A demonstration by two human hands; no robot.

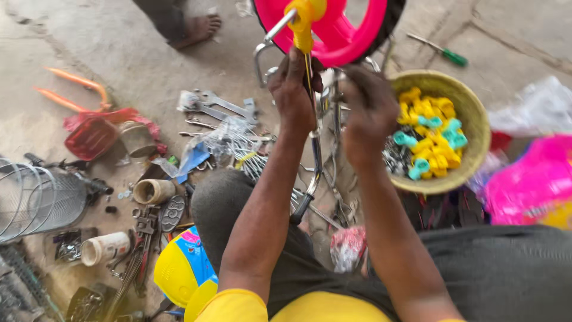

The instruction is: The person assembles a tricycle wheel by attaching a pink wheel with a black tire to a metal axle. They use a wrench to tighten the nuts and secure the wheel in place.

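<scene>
Left hand (293, 89) gripped on the chrome frame (314, 173) just below the yellow fitting (302, 24) at the pink wheel (339, 30). Right hand (369, 113) closed beside it, blurred, contents unclear. Basket (476, 119) of yellow caps sits right, spanners (223, 107) on floor left

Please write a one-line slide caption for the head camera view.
Both hands, left hand and right hand, work on a small bicycle's chrome frame beneath its pink wheel, beside a woven basket.

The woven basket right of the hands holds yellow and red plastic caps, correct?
Not quite. In the head view the woven basket sits right of the right hand, but its plastic caps are yellow and teal, not yellow and red.
</scene>
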